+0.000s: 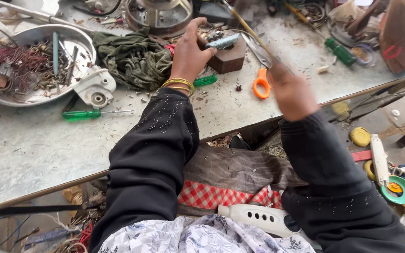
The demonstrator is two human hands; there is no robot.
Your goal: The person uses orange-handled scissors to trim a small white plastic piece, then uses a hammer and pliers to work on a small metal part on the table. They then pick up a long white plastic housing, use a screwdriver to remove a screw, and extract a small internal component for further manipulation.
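My left hand [189, 52] pinches a small flat metal part [223, 42] and holds it on top of a dark wooden block [230, 58] on the workbench. Gold bangles ring that wrist. My right hand [292, 93] is blurred with motion; it grips a long thin tool with a yellowish shaft [249, 32] that slants up toward the metal part. Both arms wear black sleeves.
A grey workbench [33, 145] carries a metal bowl of wire and scrap [29, 65], a green rag [134, 58], green-handled screwdrivers [81, 114], orange-handled scissors [261, 79] and a white motor part [97, 89]. A white plastic housing [263, 218] lies in my lap. Parts litter the floor at the right.
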